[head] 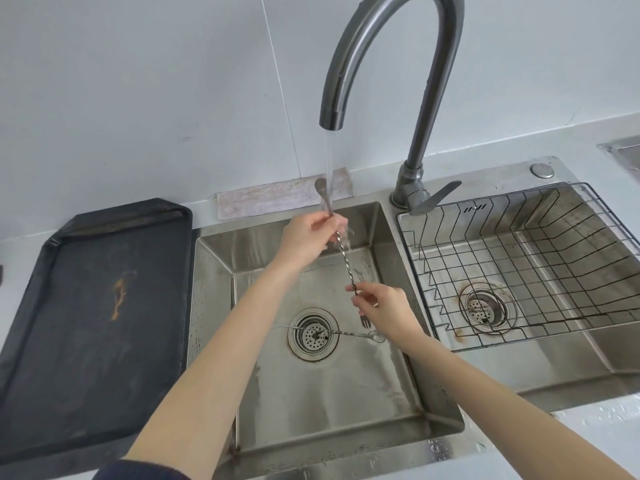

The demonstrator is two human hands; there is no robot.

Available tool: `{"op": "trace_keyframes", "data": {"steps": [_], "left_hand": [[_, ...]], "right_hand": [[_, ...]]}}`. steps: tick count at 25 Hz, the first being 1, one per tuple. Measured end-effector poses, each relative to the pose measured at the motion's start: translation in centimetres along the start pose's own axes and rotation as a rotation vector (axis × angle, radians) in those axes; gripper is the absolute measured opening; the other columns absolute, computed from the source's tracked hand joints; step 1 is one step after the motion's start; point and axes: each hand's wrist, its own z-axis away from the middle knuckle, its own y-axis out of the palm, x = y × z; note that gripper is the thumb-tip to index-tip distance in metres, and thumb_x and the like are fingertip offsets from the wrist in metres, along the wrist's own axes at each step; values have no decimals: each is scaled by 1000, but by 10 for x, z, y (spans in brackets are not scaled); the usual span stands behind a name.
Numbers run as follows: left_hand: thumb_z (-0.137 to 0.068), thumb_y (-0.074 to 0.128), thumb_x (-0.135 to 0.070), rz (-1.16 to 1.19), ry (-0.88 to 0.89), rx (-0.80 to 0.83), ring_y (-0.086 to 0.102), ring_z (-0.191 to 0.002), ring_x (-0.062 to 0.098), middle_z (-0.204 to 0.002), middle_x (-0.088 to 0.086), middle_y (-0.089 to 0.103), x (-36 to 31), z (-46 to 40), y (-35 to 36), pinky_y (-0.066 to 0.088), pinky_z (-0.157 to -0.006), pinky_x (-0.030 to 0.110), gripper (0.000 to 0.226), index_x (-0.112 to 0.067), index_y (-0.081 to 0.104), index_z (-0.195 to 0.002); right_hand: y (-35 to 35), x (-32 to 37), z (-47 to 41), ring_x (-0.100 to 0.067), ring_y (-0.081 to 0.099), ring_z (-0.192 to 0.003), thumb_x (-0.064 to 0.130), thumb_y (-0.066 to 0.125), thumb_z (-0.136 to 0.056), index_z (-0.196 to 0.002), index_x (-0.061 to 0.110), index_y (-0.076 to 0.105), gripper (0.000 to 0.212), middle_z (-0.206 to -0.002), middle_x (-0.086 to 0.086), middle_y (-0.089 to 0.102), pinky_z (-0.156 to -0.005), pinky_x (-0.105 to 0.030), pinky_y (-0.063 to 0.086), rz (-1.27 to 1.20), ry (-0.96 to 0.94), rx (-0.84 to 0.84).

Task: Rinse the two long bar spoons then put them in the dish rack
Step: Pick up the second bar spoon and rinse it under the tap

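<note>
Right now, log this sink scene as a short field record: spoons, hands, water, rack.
spoon one: bar spoon held tilted, bowl end up in the water stream
left hand: left hand grips its upper shaft
right hand: right hand pinches its lower, forked end
spoon two: second bar spoon lies on the left sink floor, across the drain
faucet: faucet running
rack: dish rack in the right basin, no spoons in it

One head-worn camera looks steeply down, close over the sink point(346, 393)
</note>
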Motion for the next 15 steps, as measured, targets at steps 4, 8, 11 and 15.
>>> {"op": "trace_keyframes", "data": {"steps": [4,8,11,15], "left_hand": [[-92,50,-23,67,34,-23,61,-58,-8,-78,-8,66,-7,-4,-7,46,-58,6,20,-16,69,-93],[-93,48,-25,117,67,-63,64,-67,-3,-78,-8,67,-13,-6,-9,48,-61,6,23,-16,68,-99],[-94,46,-23,132,88,-53,65,-65,-3,-77,-6,67,-17,-5,-9,48,-61,4,21,-14,65,-94],[-90,55,-28,111,121,-24,64,-63,-3,-72,-9,67,-19,-3,-10,46,-63,9,16,-25,61,-75]], "right_hand": [[1,0,1,-19,63,-63,16,58,-88,-99,14,68,15,-66,6,62,-76,-32,55,28,4,-1],[1,0,-1,-14,60,-61,18,62,-86,-92,13,70,11,-62,11,59,-76,-35,56,10,21,-34],[1,1,-3,-19,63,-65,15,57,-90,-100,11,69,17,-74,-2,66,-71,-30,56,-3,30,-46],[4,0,-7,-21,65,-78,11,48,-94,-112,8,65,26,-101,-8,73,-79,-33,55,8,51,-32]]}}
